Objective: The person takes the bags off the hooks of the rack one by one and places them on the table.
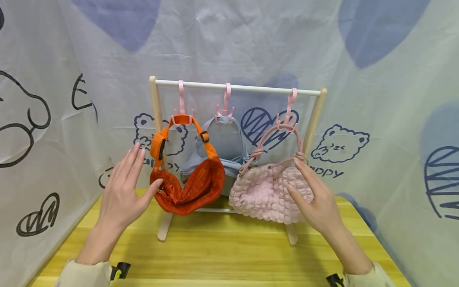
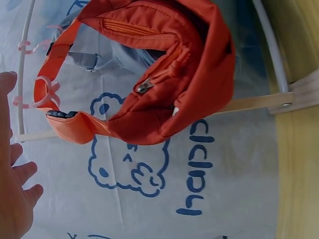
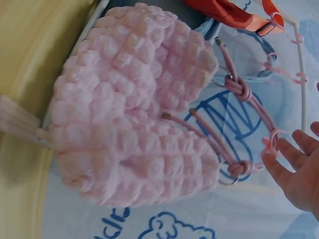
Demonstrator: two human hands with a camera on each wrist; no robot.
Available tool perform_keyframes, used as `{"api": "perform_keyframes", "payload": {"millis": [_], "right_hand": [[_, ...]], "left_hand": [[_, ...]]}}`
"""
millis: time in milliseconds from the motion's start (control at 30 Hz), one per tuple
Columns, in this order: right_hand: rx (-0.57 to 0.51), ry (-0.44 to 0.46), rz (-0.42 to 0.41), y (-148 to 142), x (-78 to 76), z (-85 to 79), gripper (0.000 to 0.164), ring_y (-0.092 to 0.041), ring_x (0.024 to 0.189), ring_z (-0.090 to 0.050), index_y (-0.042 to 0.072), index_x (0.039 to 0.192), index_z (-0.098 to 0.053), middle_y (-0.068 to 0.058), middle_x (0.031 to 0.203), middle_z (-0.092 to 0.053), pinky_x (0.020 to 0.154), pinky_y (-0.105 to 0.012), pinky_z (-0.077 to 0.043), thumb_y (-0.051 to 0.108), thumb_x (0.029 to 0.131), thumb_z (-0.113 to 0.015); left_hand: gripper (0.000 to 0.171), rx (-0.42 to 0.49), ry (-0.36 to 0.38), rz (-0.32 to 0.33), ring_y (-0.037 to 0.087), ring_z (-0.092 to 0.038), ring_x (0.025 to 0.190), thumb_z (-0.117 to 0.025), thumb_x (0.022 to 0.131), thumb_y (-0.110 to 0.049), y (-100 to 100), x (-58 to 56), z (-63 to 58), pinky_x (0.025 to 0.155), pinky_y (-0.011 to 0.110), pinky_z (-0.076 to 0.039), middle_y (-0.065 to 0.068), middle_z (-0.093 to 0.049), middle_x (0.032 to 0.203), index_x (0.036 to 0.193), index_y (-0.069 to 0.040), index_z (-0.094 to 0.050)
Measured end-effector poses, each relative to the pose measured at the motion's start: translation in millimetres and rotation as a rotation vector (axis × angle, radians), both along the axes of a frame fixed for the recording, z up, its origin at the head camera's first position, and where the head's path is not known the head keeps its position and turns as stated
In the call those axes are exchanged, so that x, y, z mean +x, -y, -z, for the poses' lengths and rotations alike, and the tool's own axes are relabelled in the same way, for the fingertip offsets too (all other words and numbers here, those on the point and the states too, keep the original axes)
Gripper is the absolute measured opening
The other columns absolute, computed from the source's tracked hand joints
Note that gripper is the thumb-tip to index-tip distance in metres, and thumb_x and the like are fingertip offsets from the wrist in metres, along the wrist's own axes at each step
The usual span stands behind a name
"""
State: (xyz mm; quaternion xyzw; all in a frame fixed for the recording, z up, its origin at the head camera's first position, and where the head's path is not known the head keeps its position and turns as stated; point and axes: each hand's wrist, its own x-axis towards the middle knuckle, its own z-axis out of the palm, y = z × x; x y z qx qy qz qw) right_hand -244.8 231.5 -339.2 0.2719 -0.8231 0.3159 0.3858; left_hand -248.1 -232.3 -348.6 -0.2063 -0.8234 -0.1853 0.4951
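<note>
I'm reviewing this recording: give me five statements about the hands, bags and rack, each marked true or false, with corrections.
1. Three pink hooks hang on the white bar. True.
2. The left hand grips the orange bag. False: it holds nothing.
3. The light-blue bag hangs between the orange bag and the pink bag. True.
4. The pink bag lies on the table. False: it hangs from one of the pink hooks.
5. The right hand holds nothing. True.
</note>
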Motion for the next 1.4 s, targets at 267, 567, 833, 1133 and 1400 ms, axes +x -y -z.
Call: {"api": "perform_keyframes", "payload": {"millis": [267, 567, 833, 1133, 1400], "right_hand": [[0.006, -0.035, -0.118, 16.0, -12.1, -23.7, 0.070, -0.026, 0.145, -0.047, 0.010, 0.157, -0.047, -0.007, 0.159, -0.049, 0.120, -0.028, -0.035, 0.005, 0.091, -0.072], [0.034, -0.046, -0.124, 33.3, -22.6, -42.0, 0.069, -0.028, 0.143, -0.050, 0.015, 0.158, -0.046, -0.004, 0.159, -0.049, 0.113, -0.056, -0.044, 0.010, 0.094, -0.072], [0.016, -0.003, -0.167, 43.8, -30.4, -47.9, 0.067, -0.029, 0.141, -0.051, 0.014, 0.158, -0.046, -0.004, 0.160, -0.048, 0.112, -0.054, -0.045, 0.011, 0.096, -0.071], [0.040, -0.094, -0.215, 57.3, -41.4, -54.5, 0.064, -0.027, 0.136, -0.056, 0.010, 0.156, -0.048, -0.007, 0.157, -0.051, 0.099, -0.048, -0.056, 0.014, 0.096, -0.071], [0.030, -0.065, -0.253, 73.7, -49.8, -62.8, 0.062, -0.026, 0.142, -0.051, 0.009, 0.156, -0.047, -0.006, 0.159, -0.049, 0.117, -0.044, -0.043, 0.014, 0.098, -0.070]], "left_hand": [[0.082, -0.010, -0.040, 0.029, 0.043, -0.041, 0.146, -0.044, 0.104, -0.066, -3.7, -13.3, -24.6, 0.123, 0.056, -0.029, 0.014, -0.038, 0.165, 0.159, -0.006, -0.041], [0.084, -0.025, -0.074, 0.047, 0.042, -0.039, 0.148, -0.045, 0.104, -0.067, -5.6, -22.0, -49.0, 0.123, 0.055, -0.029, 0.016, -0.037, 0.165, 0.158, -0.003, -0.042], [0.083, -0.055, -0.057, 0.037, 0.042, -0.038, 0.149, -0.043, 0.104, -0.065, -14.3, -26.4, -70.8, 0.124, 0.056, -0.028, 0.013, -0.033, 0.168, 0.159, -0.003, -0.040], [0.078, -0.075, -0.040, 0.044, 0.039, -0.033, 0.152, -0.048, 0.105, -0.059, -20.3, -34.5, -89.4, 0.126, 0.055, -0.024, 0.009, -0.028, 0.170, 0.162, -0.007, -0.035], [0.077, -0.109, -0.010, 0.039, 0.039, -0.032, 0.153, -0.066, 0.098, -0.037, -21.0, -46.4, -102.7, 0.126, 0.056, -0.024, 0.011, -0.028, 0.170, 0.161, -0.005, -0.036]]}}
